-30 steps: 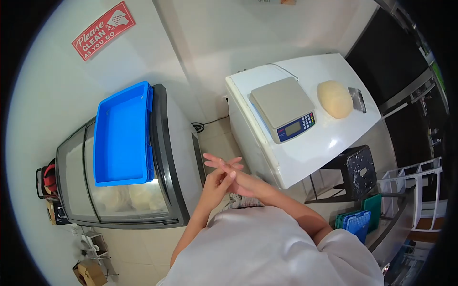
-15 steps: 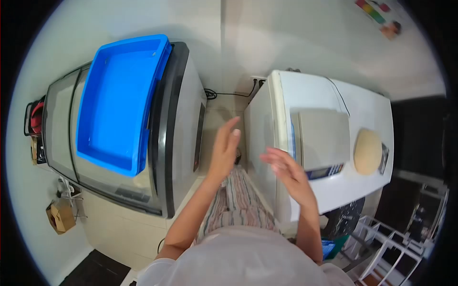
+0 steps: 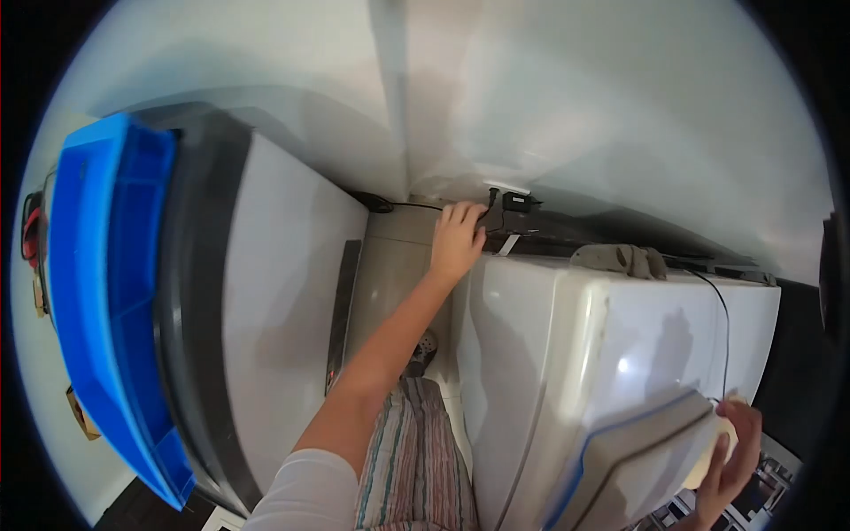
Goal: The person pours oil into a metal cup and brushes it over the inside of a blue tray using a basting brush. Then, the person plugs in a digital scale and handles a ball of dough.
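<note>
My left hand [image 3: 458, 239] reaches down between the two appliances, its bent fingers a little apart. It is at the black power cord, just beside a black plug [image 3: 493, 196] in the wall outlet; the hand hides part of the cord. My right hand [image 3: 737, 451] is at the edge of the grey scale [image 3: 651, 465], thumb and forefinger apart. Its fingertips are close to the end of a thin dark cable [image 3: 726, 336]; whether they touch it I cannot make out. Behind that hand, a rounded beige object [image 3: 706, 460] is partly hidden. The scale lies on the white appliance [image 3: 655, 332].
On the left, a blue tray [image 3: 106, 292] lies on a dark-rimmed chest appliance [image 3: 274, 257]. A black adapter [image 3: 517, 203] sits at the outlet. Grey cloth [image 3: 620, 259] rests along the back edge of the white appliance. A shoe [image 3: 425, 347] stands on the tiled floor.
My view has shifted toward the wall and right. My left hand has moved forward to the cord by the outlet. My right hand has gone from above the white appliance's edge to the scale's far side.
</note>
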Motion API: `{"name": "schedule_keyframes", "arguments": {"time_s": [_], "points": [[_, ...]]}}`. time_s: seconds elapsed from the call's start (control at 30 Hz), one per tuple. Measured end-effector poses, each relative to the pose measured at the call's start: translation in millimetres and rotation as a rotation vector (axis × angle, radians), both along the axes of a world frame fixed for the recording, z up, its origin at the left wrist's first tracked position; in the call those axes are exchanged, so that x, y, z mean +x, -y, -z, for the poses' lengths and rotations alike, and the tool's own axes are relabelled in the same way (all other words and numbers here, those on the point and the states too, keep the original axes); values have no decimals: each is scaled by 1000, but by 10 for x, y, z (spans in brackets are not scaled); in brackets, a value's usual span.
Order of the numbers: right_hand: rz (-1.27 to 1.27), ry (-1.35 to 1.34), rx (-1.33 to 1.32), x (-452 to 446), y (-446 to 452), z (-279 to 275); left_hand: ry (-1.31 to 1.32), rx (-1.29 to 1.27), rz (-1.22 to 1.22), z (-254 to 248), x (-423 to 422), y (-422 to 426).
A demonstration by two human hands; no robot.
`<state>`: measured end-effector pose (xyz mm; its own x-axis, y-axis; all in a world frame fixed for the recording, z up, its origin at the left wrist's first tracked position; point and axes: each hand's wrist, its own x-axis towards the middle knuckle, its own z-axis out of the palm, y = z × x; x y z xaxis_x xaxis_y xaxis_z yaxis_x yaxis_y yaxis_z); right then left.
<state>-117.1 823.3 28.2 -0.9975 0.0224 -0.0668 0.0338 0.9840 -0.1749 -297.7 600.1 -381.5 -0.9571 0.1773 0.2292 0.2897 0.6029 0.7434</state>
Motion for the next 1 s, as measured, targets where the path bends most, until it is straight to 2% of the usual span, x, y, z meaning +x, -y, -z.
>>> {"name": "schedule_keyframes", "arguments": {"time_s": [0.07, 0.2, 0.23, 0.3, 0.37, 0.5, 0.73, 1.0], "points": [[-22, -138, 114, -56, -50, 68, -7, -67, 58, 407, -307, -229], [-2, -185, 195, 24, -258, 132, -69, -267, 152, 1062, -772, -519], [80, -192, 228, 65, -268, 107, -103, -330, 180, 1164, -821, -597], [241, -220, 289, 98, -280, 77, -167, -378, 187, 1279, -867, -708], [245, -229, 346, 64, -246, 38, -306, -508, 204, 1382, -928, -779], [276, -247, 439, 118, -193, -36, -351, -593, 227, 1640, -919, -886], [299, -296, 451, 224, -121, -77, -358, -586, 205, 1843, -955, -1005], [283, -249, 416, 229, -63, -39, -319, -550, 214, 1827, -957, -982]]}}
